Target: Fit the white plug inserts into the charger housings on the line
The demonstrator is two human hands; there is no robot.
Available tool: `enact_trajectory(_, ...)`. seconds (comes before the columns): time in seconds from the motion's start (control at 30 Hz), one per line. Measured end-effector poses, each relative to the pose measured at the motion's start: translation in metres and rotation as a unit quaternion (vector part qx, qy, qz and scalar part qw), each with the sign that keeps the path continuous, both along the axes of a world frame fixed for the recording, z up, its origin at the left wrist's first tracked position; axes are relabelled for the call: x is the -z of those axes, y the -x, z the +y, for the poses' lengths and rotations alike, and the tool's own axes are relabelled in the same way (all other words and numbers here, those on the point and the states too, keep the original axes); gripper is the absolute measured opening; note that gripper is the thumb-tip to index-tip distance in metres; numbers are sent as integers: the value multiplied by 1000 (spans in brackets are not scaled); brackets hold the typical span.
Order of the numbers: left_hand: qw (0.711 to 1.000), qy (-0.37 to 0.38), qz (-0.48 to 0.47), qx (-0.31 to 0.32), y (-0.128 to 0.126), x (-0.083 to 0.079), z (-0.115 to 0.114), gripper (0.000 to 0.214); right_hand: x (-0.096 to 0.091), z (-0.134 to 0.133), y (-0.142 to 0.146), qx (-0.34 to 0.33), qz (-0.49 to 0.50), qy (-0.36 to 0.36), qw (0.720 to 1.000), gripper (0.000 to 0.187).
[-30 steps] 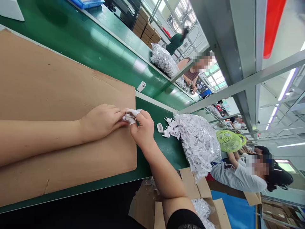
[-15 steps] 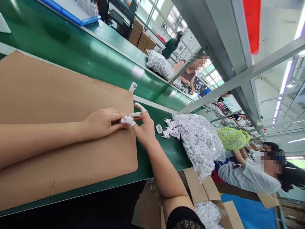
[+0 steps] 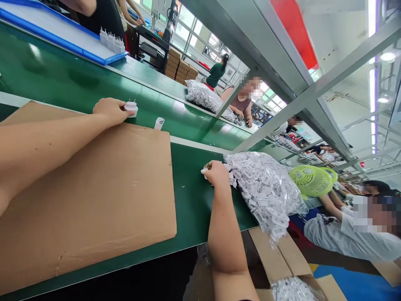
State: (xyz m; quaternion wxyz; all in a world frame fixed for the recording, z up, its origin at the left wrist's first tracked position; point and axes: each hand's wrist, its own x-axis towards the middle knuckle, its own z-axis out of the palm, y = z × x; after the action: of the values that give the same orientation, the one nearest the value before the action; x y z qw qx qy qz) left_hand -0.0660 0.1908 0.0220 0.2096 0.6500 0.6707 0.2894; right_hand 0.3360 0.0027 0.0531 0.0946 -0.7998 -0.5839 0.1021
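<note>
My left hand [image 3: 109, 110] pinches a white plug adapter [image 3: 130, 109] between thumb and fingertips, its metal pins pointing up. It is over the green surface, just past the far edge of the cardboard sheet [image 3: 125, 188]. On the right, my right hand [image 3: 216, 172] is low over the green table, fingers curled together beside the loose white plug pieces [image 3: 232, 179]. White shows at its fingertips; whether that is finger covering or a plug piece I cannot tell. Another white plug piece [image 3: 159, 123] lies alone by the sheet's far corner.
A clear bag of white plug parts [image 3: 263, 188] slumps over the table edge. Beyond it are a green fan [image 3: 311, 179] and a seated person. A blue-rimmed tray [image 3: 72, 39] with upright plugs stands far left. An open carton [image 3: 272, 255] is below. Metal beams cross overhead.
My hands were together over the sheet's right edge and are now apart. The left has moved left and away with the plug adapter; the right has moved right to the loose pieces.
</note>
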Motion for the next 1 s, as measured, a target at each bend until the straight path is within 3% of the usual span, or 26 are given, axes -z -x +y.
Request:
enact_trajectory(0.07, 999, -28, 22, -21, -3, -2, -1, 119, 5, 2, 4, -19, 31, -46, 998, 13)
enact_trajectory(0.13, 991, -129, 43, -14, -14, -5, -6, 114, 9, 3, 10, -44, 68, -83, 993, 20)
enact_trajectory(0.2, 973, -214, 60, 56, -30, -8, -9, 96, 13, 4, 16, -69, 122, -104, 985, 23)
enact_trajectory(0.23, 967, -221, 69, 110, -38, -9, -7, 87, 15, 4, 19, -80, 167, -111, 976, 24)
enact_trajectory(0.3, 960, -165, 84, 209, -51, -9, -1, 79, 17, 4, 25, -94, 289, -110, 946, 27)
enact_trajectory(0.37, 955, -102, 91, 262, -58, -9, 7, 80, 17, 4, 29, -93, 420, -84, 899, 35)
enact_trajectory(0.53, 961, -84, 120, 236, -52, -14, 6, 55, 10, 2, 37, -102, 592, -20, 799, 42)
enact_trajectory(0.7, 943, -139, 166, 251, -58, -29, -39, 45, 5, -4, 46, -114, 649, -31, 751, 50)
enact_trajectory(0.77, 954, -127, 116, 244, -66, -31, -69, 49, 7, -6, 50, -117, 643, -44, 755, 50)
enact_trajectory(0.87, 968, -24, -41, 246, -76, -19, -121, 61, 11, -11, 58, -146, 590, -80, 790, 43)
enact_trajectory(0.93, 957, 28, -124, 260, -78, -6, -152, 65, 13, -17, 63, -190, 518, -93, 829, 38)
enact_trajectory(1.0, 951, 50, -152, 264, -77, 6, -174, 64, 14, -25, 68, -257, 384, -92, 882, 31)
